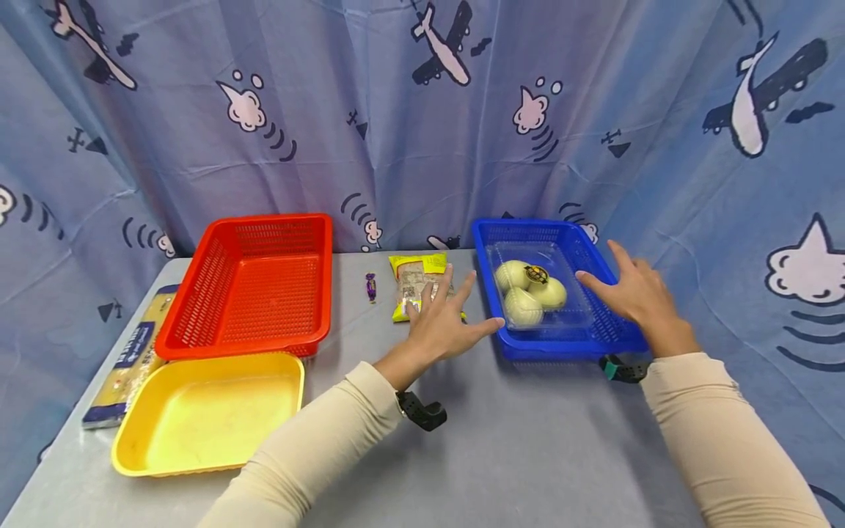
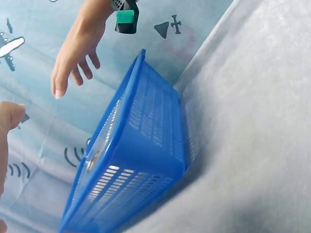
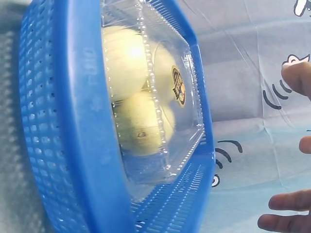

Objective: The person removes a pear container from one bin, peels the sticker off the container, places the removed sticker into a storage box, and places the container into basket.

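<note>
Blue curtain hanging in folds, printed with airplanes and clouds, behind pale grey worktop; soft shadows across surface.

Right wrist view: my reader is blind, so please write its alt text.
A clear plastic box of pale, round vegetables sits in a blue basket. Parts of the right hand show at the right edge, before a patterned curtain.

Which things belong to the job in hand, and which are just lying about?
Probably the job, between left hand and right hand:
blue perforated plastic basket
clear plastic box of pale round produce

Apparently lying about:
red perforated plastic basket
shallow yellow plastic tray
yellow-edged packet
small purple wrapped item
long beige-and-blue packet
</note>
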The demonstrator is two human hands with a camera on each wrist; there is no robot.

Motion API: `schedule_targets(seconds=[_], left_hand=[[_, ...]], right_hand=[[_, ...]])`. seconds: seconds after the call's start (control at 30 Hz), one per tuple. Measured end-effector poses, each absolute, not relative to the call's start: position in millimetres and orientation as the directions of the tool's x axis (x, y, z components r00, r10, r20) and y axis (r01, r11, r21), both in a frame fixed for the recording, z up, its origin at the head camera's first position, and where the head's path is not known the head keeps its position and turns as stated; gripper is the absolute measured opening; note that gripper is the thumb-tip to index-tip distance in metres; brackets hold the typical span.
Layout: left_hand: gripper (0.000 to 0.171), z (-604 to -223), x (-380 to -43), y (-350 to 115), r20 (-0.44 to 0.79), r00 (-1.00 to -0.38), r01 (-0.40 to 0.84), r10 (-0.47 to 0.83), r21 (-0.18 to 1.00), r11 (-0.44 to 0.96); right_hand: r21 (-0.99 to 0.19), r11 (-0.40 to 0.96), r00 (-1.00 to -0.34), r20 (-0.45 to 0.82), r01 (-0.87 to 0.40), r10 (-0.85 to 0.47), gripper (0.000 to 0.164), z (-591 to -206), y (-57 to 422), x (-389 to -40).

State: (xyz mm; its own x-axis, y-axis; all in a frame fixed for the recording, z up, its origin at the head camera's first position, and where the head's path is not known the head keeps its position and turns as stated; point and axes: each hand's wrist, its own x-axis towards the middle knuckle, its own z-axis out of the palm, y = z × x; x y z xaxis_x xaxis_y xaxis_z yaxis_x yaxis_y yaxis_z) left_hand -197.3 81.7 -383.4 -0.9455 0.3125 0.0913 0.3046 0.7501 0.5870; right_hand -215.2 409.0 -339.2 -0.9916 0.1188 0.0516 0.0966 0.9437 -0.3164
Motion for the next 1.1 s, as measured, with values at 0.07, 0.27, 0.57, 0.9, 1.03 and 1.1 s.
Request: schedule_targets(seconds=[0.07, 0.27, 0.57, 0.9, 1.03, 1.1], left_hand=[[0.092, -385, -196, 86, 0.087, -0.945, 0.304, 0.317, 0.598, 0.742], [0.09, -391, -196, 98, 0.097, -0.938, 0.321, 0.333, 0.601, 0.731], [0.09, -402, -193, 113, 0.074, -0.933, 0.321, 0.351, 0.61, 0.724], [0.088, -413, -195, 127, 0.053, -0.932, 0.315, 0.359, 0.608, 0.729], [0.088, -417, -197, 131, 0.034, -0.93, 0.308, 0.366, 0.615, 0.726], [0.088, -420, -198, 132, 0.025, -0.929, 0.306, 0.37, 0.618, 0.725]], right_hand=[[-0.322, 0.942, -0.992, 0.047, 0.099, 0.121, 0.101, -341, 410, -216], [-0.333, 0.937, -0.991, 0.05, 0.103, 0.127, 0.1, -345, 413, -217], [-0.349, 0.932, -0.992, 0.04, 0.1, 0.122, 0.097, -349, 414, -214], [-0.368, 0.923, -0.989, 0.041, 0.116, 0.141, 0.098, -357, 415, -218], [-0.38, 0.918, -0.989, 0.045, 0.111, 0.139, 0.097, -360, 415, -219], [-0.383, 0.917, -0.989, 0.05, 0.108, 0.138, 0.097, -361, 415, -219]])
